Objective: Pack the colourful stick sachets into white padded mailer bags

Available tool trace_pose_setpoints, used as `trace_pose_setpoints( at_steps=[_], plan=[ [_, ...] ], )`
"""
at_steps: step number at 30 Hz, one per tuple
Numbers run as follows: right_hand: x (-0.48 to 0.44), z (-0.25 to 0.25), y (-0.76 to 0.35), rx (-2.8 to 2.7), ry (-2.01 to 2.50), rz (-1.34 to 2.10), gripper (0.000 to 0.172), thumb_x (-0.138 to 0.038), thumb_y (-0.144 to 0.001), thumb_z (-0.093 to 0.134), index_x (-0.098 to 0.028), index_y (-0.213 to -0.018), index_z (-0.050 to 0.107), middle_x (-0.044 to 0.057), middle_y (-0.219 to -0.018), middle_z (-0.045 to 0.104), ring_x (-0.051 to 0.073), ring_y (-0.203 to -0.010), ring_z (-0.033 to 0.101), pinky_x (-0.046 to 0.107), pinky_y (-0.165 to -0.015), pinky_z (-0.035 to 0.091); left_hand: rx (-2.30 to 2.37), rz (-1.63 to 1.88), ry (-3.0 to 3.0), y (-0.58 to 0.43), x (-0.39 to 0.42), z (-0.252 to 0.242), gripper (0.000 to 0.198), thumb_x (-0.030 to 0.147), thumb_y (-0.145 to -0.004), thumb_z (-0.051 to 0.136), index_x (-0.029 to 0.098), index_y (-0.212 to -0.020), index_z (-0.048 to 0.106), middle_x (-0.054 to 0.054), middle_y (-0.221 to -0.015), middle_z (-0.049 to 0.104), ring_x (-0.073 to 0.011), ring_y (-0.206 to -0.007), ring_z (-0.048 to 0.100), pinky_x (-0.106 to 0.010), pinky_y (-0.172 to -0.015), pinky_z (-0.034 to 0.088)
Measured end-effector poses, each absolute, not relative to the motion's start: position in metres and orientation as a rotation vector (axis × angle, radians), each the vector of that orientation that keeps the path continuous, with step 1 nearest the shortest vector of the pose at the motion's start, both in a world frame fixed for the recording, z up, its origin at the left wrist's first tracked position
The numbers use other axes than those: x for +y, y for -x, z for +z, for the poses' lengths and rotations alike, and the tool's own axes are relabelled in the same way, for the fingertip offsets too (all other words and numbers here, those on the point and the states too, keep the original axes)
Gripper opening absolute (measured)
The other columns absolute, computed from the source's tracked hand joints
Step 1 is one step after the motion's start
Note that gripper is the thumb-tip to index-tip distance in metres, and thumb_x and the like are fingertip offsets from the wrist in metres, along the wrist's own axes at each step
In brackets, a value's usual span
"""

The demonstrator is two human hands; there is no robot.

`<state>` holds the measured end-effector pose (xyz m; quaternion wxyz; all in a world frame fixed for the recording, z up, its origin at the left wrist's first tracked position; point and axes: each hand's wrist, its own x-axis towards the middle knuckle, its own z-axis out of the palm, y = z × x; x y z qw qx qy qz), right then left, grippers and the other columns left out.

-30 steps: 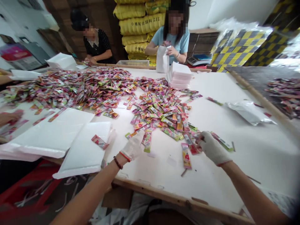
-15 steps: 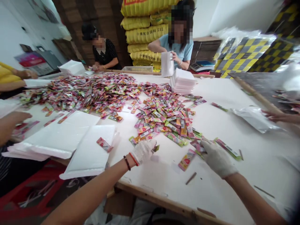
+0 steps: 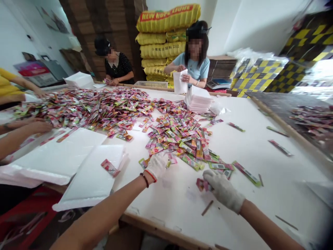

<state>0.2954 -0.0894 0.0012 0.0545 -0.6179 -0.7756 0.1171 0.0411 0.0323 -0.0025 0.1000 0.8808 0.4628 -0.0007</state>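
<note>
Both my hands wear white knit gloves. My left hand (image 3: 156, 165) rests with curled fingers on the near edge of a heap of colourful candy sachets (image 3: 179, 135), pinching at some of them. Nearer the table's front, my right hand (image 3: 221, 189) is closed on a small bunch of pink sachets (image 3: 201, 184). A loose long sachet (image 3: 246, 172) lies just right of it. A single red sachet (image 3: 110, 167) sits on a white padded envelope (image 3: 93, 177) at my left.
A larger sachet heap (image 3: 85, 107) covers the far left of the white table (image 3: 260, 194). Two people sit at the far side, one holding a white envelope (image 3: 179, 82) beside an envelope stack (image 3: 199, 99). Other people's arms (image 3: 23, 133) reach in from the left. Yellow sacks (image 3: 166, 34) are piled behind.
My right hand has pulled back toward me and closed on pink sachets. My left hand stays at the heap's edge. The silver bag at the right is gone from view.
</note>
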Motion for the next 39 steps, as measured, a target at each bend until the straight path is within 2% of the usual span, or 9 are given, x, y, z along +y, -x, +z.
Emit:
trace_pose_setpoints(
  at_steps=[4, 8, 13, 16, 20, 25, 28, 32, 39],
  plan=[
    [-0.042, 0.010, -0.310, -1.625, 2.191, 0.460, 0.019, -0.022, -0.082, 0.039, -0.020, -0.096, 0.052, 0.005, -0.074, 0.062, 0.017, -0.065, 0.056, 0.026, -0.059, 0.040, 1.310, 0.267, -2.474, -0.059, 0.042, 0.008, 0.038, 0.020, -0.083, 0.050, 0.012, -0.119, 0.051, -0.011, -0.105, 0.062, -0.0245, -0.101, 0.058, -0.032, -0.090, 0.044],
    [0.013, 0.010, -0.321, -1.262, 2.442, 0.486, 0.042, -0.046, -0.079, 0.050, -0.015, -0.107, 0.052, 0.011, -0.086, 0.065, 0.021, -0.072, 0.060, 0.026, -0.054, 0.039, 1.415, 0.235, -2.368, -0.094, 0.066, 0.010, 0.040, 0.034, -0.081, 0.055, 0.017, -0.117, 0.051, -0.010, -0.105, 0.064, -0.0227, -0.096, 0.061, -0.029, -0.083, 0.046],
    [0.025, -0.006, -0.326, -1.363, 2.452, 0.607, 0.021, -0.034, -0.074, 0.054, -0.015, -0.080, 0.061, 0.011, -0.072, 0.065, 0.021, -0.066, 0.060, 0.027, -0.054, 0.039, 1.474, 0.068, -2.313, -0.105, 0.071, -0.004, 0.030, 0.038, -0.080, 0.055, 0.017, -0.101, 0.062, -0.015, -0.102, 0.066, -0.0267, -0.096, 0.063, -0.035, -0.082, 0.047],
    [-0.002, -0.014, -0.326, -1.469, 2.384, 0.702, 0.007, -0.024, -0.068, 0.056, -0.018, -0.071, 0.060, 0.006, -0.065, 0.064, 0.019, -0.061, 0.059, 0.027, -0.054, 0.038, 1.370, 0.068, -2.382, -0.085, 0.051, -0.010, 0.037, 0.043, -0.084, 0.050, 0.019, -0.109, 0.061, -0.014, -0.112, 0.064, -0.0263, -0.106, 0.059, -0.036, -0.091, 0.044],
    [-0.045, -0.016, -0.332, -1.519, 2.325, 0.787, 0.009, -0.013, -0.059, 0.057, -0.020, -0.065, 0.057, 0.003, -0.060, 0.062, 0.018, -0.056, 0.057, 0.027, -0.052, 0.037, 1.307, -0.057, -2.490, -0.052, 0.022, -0.006, 0.033, 0.035, -0.082, 0.052, 0.015, -0.107, 0.061, -0.015, -0.119, 0.060, -0.0270, -0.111, 0.055, -0.036, -0.098, 0.040],
    [-0.058, -0.010, -0.340, -1.306, 2.223, 0.796, 0.018, -0.021, -0.071, 0.049, -0.020, -0.088, 0.054, 0.002, -0.066, 0.062, 0.015, -0.055, 0.057, 0.025, -0.049, 0.040, 1.458, -0.261, -2.416, -0.029, 0.021, 0.022, 0.048, 0.019, -0.075, 0.057, 0.019, -0.122, 0.049, -0.014, -0.105, 0.066, -0.0268, -0.097, 0.063, -0.036, -0.081, 0.048],
    [-0.044, -0.003, -0.332, -1.191, 2.138, 0.841, 0.032, -0.023, -0.069, 0.054, -0.019, -0.101, 0.051, -0.003, -0.062, 0.058, 0.014, -0.054, 0.055, 0.023, -0.050, 0.041, 1.485, -0.510, -2.509, -0.023, 0.031, 0.043, 0.041, 0.012, -0.071, 0.057, 0.015, -0.112, 0.055, -0.016, -0.091, 0.067, -0.0308, -0.085, 0.065, -0.039, -0.071, 0.049],
    [-0.020, 0.007, -0.317, -1.611, 1.971, 0.636, 0.030, -0.024, -0.069, 0.058, -0.019, -0.099, 0.061, 0.001, -0.074, 0.065, 0.016, -0.069, 0.058, 0.026, -0.065, 0.043, 1.356, -0.585, -2.743, -0.025, 0.036, 0.065, 0.015, 0.015, -0.073, 0.057, 0.012, -0.086, 0.064, -0.017, -0.087, 0.065, -0.0319, -0.085, 0.063, -0.045, -0.077, 0.045],
    [0.008, 0.004, -0.295, -2.600, 1.802, 0.189, 0.018, -0.022, -0.081, 0.052, -0.020, -0.084, 0.070, 0.009, -0.081, 0.068, 0.021, -0.077, 0.059, 0.030, -0.067, 0.036, 0.921, -0.136, -2.866, -0.065, 0.040, 0.027, 0.026, 0.021, -0.079, 0.051, 0.023, -0.103, 0.062, -0.007, -0.101, 0.061, -0.0228, -0.092, 0.058, -0.034, -0.078, 0.044]
  ],
)
